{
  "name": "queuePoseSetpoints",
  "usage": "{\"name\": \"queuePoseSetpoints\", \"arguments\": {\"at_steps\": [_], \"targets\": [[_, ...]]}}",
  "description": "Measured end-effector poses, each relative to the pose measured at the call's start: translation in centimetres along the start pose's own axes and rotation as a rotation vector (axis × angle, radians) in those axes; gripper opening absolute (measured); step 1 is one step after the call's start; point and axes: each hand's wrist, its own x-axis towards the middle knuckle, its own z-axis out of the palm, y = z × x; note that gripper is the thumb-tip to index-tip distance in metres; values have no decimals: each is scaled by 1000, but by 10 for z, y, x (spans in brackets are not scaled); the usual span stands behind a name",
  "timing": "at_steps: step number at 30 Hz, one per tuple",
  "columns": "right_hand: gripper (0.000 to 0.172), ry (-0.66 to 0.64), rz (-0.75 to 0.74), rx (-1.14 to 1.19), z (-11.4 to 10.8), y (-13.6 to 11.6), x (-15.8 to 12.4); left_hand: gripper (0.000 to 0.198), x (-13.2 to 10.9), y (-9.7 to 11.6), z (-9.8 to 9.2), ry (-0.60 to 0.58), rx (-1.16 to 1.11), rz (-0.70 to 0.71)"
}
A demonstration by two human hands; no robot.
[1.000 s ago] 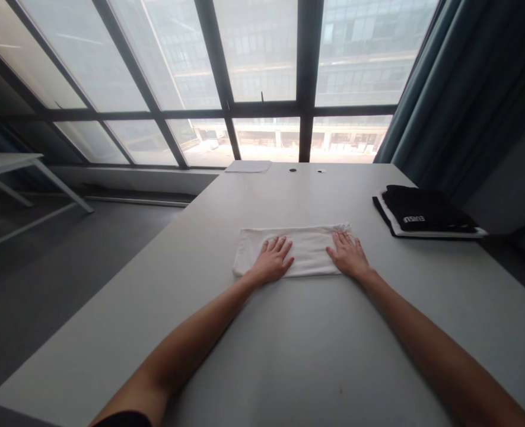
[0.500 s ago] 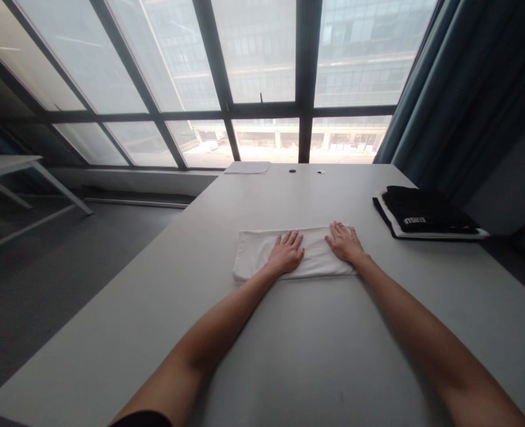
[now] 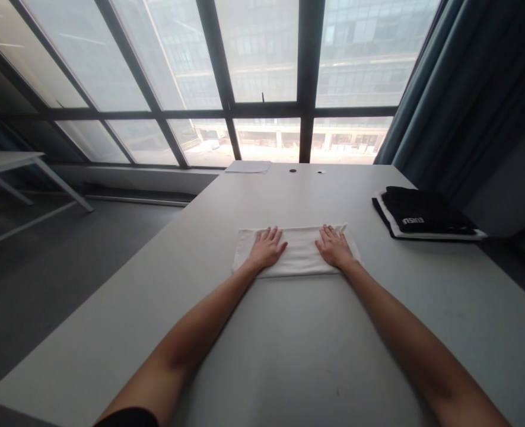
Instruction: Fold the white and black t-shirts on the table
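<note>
A white cloth (image 3: 301, 252), folded into a long flat rectangle, lies crosswise on the white table (image 3: 262, 332). What kind of cloth item it is, I cannot tell. On its left part my left hand (image 3: 266, 248) rests flat, palm down, fingers spread. Toward the cloth's right end, my right hand (image 3: 334, 246) also lies flat with its fingers apart. Neither hand grips the fabric. Slight wrinkles run across the cloth between the hands and near its right end.
At the table's right edge sits a stack of folded black and white cloth (image 3: 426, 210) with light lettering on top. Paper sheets (image 3: 248, 167) lie at the far edge near two small round holes. Windows, a blue curtain (image 3: 422, 112) and another table (image 3: 8, 160) surround it.
My left hand has slid left along the cloth. My right hand has shifted slightly left too. The cloth stays in nearly the same place.
</note>
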Motion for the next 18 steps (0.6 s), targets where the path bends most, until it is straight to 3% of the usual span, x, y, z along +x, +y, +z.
{"name": "queuePoseSetpoints", "arguments": {"at_steps": [3, 6, 12, 18], "targets": [[63, 21, -11, 12, 0, 4, -2, 63, -11, -35, -7, 11, 41, -76], [62, 37, -22, 10, -1, 5, -2, 64, -14, -49, -8, 16, 52, -85], [61, 23, -11, 1, -7, 1, -8, 62, -13, -39, -9, 6, 61, -92], [61, 34, -24, -11, -4, -7, -70, 62, -65, -22, -5, 39, 81, -31]]}}
